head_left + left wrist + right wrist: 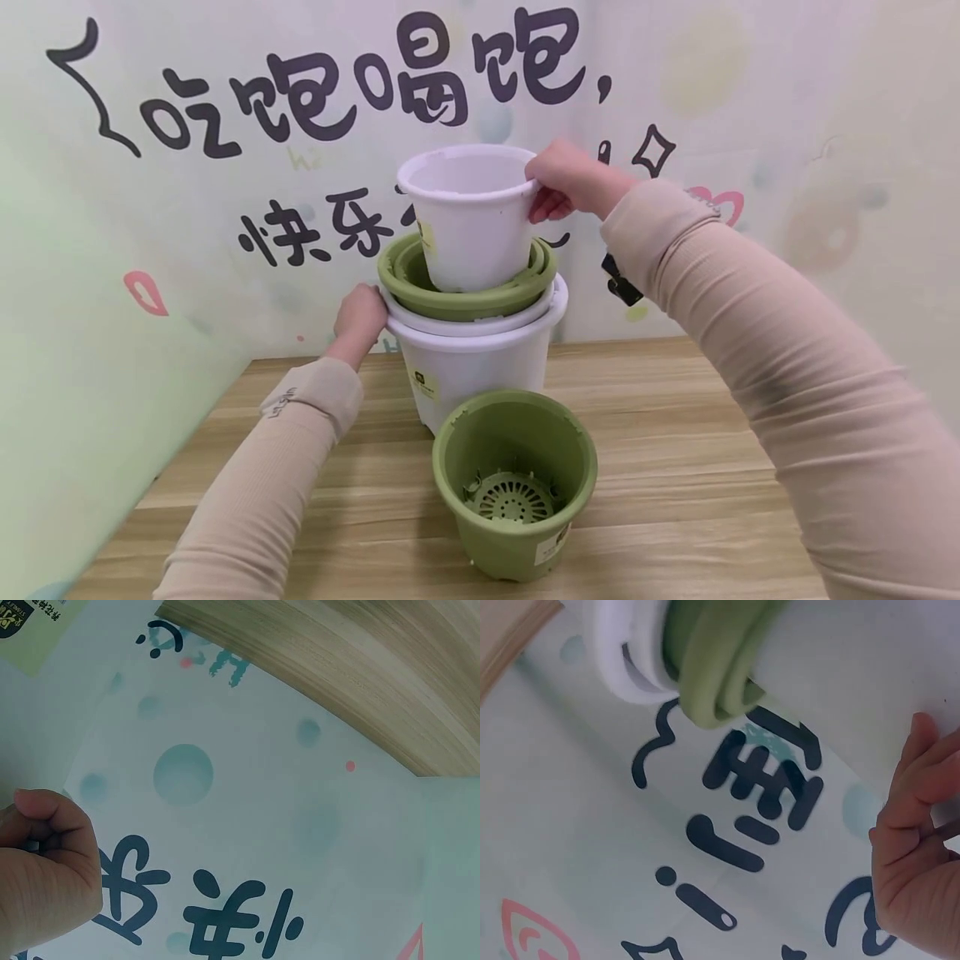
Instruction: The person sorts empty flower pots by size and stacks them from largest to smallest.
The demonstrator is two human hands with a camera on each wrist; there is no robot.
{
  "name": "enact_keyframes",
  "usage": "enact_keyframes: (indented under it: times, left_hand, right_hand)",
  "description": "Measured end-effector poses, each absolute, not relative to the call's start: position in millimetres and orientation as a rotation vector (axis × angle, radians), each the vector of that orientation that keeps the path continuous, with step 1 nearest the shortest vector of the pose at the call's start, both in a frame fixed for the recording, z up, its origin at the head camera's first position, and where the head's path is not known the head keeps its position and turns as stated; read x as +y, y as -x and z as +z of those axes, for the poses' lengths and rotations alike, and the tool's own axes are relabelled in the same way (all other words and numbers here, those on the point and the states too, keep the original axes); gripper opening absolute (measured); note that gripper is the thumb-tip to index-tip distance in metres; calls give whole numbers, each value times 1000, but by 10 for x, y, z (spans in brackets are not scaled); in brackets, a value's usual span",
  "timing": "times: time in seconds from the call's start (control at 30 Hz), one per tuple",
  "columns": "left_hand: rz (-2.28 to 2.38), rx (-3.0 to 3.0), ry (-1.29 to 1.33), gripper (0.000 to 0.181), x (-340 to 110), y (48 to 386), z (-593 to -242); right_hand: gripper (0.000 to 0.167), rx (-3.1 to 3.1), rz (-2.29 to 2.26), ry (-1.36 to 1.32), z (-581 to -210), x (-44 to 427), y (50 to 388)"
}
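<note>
My right hand [573,179] pinches the rim of a small white flowerpot [480,229], its base down inside the opening of the nested green flowerpots [465,306]. Those green pots sit within larger nested white flowerpots [480,367] on the table. At the left side of the large white rim, my left hand [362,321] holds on with curled fingers. In the right wrist view, the right hand [922,840] is beside the small pot's white wall [855,667]. A separate green flowerpot [495,537] stands upright in front, its slotted bottom visible.
The wood-grain table [675,467] runs back to a wall [787,92] printed with dark characters and coloured shapes. A pale green wall [90,333] borders the left side. A yellow label [37,637] shows on a white pot in the left wrist view.
</note>
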State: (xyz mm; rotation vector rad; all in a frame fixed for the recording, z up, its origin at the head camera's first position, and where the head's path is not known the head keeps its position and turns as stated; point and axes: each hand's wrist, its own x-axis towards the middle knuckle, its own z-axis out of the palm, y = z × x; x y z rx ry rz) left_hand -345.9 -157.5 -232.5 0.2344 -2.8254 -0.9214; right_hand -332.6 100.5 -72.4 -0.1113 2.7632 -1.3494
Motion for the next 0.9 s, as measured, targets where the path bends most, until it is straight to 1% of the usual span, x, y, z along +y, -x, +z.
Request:
enact_keyframes:
  times: [0.17,0.23,0.43,0.53,0.67,0.9]
  left_hand:
    - [-924,-2824,-243,43,-1594,3455,-2333]
    - [-924,-2822,-251,43,-1596,3455,-2333]
    - [-932,-2829,-260,43,-1578,3456,-2326]
    - [-935,-2833,-252,44,-1572,3455,-2328]
    - [-926,-2837,-248,44,-1574,3455,-2338]
    - [-938,-2830,-245,45,-1580,3449,-2329]
  right_hand:
    - [29,2736,-1272,104,-948,966,3398]
    - [32,2725,-1251,107,-1040,957,3428]
    - [23,2797,-1133,131,-1266,933,3511]
    - [22,2940,-975,174,-1342,906,3533]
    - [18,3101,-641,217,-1420,854,3542]
    - [16,3188,-307,161,-1474,784,3545]
